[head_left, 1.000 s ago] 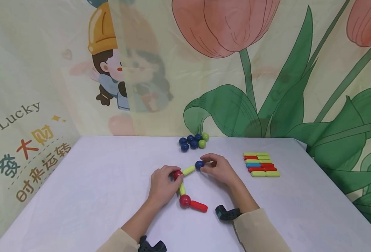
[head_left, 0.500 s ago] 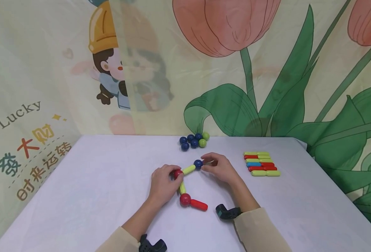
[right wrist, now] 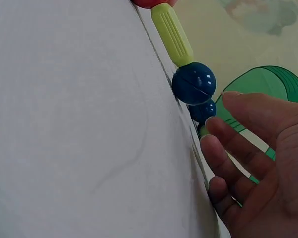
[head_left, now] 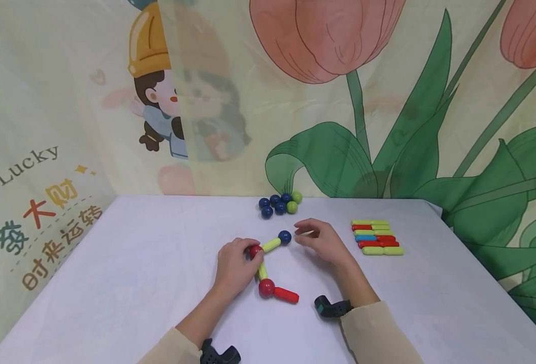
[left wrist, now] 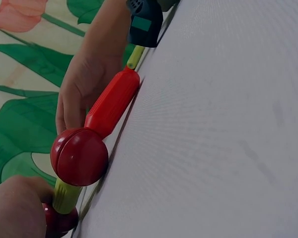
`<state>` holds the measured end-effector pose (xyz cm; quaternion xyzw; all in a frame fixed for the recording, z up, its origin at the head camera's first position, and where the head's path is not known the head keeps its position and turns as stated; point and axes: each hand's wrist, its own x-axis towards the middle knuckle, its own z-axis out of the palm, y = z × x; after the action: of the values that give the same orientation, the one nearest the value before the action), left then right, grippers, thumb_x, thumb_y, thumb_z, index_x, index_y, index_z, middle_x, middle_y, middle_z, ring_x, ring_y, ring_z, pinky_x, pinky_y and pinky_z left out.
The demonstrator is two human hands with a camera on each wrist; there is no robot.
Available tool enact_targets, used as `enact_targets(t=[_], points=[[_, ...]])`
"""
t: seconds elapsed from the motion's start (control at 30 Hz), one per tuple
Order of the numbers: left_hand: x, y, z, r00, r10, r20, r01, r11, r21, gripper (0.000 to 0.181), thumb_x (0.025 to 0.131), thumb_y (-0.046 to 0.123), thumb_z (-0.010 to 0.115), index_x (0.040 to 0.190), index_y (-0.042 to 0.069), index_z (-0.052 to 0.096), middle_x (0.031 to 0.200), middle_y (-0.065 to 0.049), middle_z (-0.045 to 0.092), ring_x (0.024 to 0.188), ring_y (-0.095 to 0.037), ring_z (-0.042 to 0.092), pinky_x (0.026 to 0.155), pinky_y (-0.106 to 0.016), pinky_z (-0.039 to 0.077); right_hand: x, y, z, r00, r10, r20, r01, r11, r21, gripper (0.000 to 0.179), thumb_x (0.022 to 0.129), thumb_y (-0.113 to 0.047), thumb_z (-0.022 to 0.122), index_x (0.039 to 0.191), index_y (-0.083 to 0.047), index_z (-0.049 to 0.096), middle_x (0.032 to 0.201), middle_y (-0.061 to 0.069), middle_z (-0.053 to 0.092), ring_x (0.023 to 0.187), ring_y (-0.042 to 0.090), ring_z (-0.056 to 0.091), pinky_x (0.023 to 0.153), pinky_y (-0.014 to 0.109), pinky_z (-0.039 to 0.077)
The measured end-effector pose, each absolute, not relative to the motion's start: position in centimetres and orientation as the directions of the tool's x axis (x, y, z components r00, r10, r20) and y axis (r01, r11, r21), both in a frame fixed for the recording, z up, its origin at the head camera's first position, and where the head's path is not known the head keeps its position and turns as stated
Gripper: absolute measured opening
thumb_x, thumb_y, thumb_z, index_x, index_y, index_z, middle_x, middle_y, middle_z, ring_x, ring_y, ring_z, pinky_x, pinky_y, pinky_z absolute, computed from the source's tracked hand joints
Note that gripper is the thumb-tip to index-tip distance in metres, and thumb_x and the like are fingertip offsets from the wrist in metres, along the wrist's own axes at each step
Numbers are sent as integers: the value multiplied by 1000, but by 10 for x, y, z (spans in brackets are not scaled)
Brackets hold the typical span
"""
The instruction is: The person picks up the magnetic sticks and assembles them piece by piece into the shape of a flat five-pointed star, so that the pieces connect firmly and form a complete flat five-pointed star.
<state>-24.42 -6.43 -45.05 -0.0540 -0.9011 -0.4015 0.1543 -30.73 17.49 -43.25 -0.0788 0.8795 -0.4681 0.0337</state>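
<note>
A chain of balls and rods lies on the table. My left hand (head_left: 236, 265) pinches its upper red ball (head_left: 256, 251) between thumb and fingers. From that ball one yellow-green rod (head_left: 271, 245) leads to a dark blue ball (head_left: 284, 237), and another rod (head_left: 262, 272) runs down to a second red ball (head_left: 266, 287) with a red rod (head_left: 286, 295) on it. Just right of the blue ball is my right hand (head_left: 321, 240), fingers loosely bent and holding nothing. In the right wrist view a gap shows between its fingertips and the blue ball (right wrist: 193, 83).
Several dark blue balls (head_left: 266, 212) and two green balls (head_left: 292, 207) sit grouped at the table's back edge. To the right lie stacked rows of yellow-green, red and blue rods (head_left: 377, 244). A printed cloth (head_left: 322, 101) hangs behind the white table (head_left: 127, 283).
The blue ball has moved left against the end of the yellow-green rod. My right hand has let go of it and drawn slightly right. The left hand keeps its grip.
</note>
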Motion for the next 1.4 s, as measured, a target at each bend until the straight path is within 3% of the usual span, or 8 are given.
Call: enact_targets(t=[0.2,0.7,0.97,1.17,1.4], points=[[-246,-64,-448,-943,-28,331,224,681,697,24,90,20,74,112,11,77,99,-5,72,94,-22,62,93,-48,47,-298,192,-418,-989,-145,-1,-80,551,-831,38,97,-20,71,133,-12,66,124,10,71,102,23,66,81,31,58],[-247,-65,-448,-945,-63,321,178,723,667,25,88,22,72,109,11,77,86,-4,65,81,-21,55,85,-43,45,-271,281,-406,-997,-69,37,-73,665,-743,37,96,-15,70,131,-3,66,126,21,67,103,31,66,73,32,59],[-244,-61,-446,-965,-58,257,131,739,661,24,91,29,66,105,13,78,67,2,55,79,-21,50,90,-44,42,-259,306,-403,-1000,2,-11,8,813,-582,40,93,-18,75,128,0,65,126,25,65,117,43,57,89,47,61],[-243,-60,-446,-967,-79,242,108,733,671,24,95,30,65,99,12,80,57,5,53,78,-21,49,93,-43,42,-258,311,-407,-1000,10,-8,13,852,-524,36,92,-12,75,124,1,67,126,27,64,111,43,57,91,52,58],[-245,-63,-446,-957,-77,281,136,736,663,21,95,25,64,97,11,80,59,5,55,75,-20,49,95,-45,41,-260,306,-407,-999,-41,-16,-29,879,-477,25,89,-5,75,113,2,73,117,25,64,107,41,57,94,57,55]])
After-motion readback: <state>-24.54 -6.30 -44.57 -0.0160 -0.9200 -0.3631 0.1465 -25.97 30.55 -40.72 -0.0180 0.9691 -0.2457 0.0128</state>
